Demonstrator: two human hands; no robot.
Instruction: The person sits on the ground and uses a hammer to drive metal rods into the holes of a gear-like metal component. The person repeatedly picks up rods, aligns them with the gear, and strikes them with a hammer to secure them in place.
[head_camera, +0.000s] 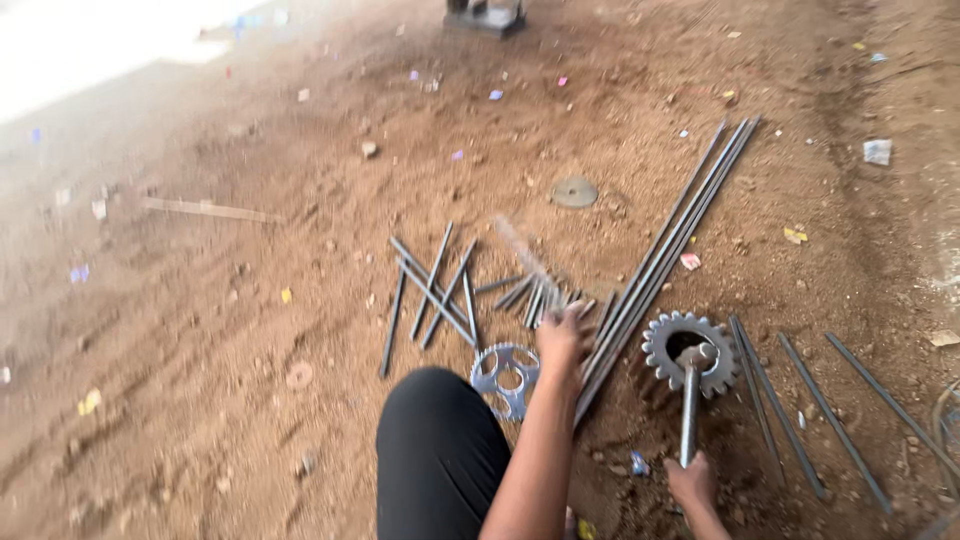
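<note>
While gripping a short rod (522, 250), left hand (563, 336); right hand (692, 480) clenched round hammer (690, 400) beside gear (688, 350).

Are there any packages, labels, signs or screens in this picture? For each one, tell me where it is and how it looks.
No signs, screens or whole packages show.
Crumpled white wrapper scrap: on the dirt at upper right, small.
Yellow scrap: on the dirt right of the long rods, small, crumpled.
Blue scrap: on the ground left of the right hand, small.
Coloured paper bits: scattered across the far ground, too small to describe.

Head view, down onto dirt ground (250, 330)
</note>
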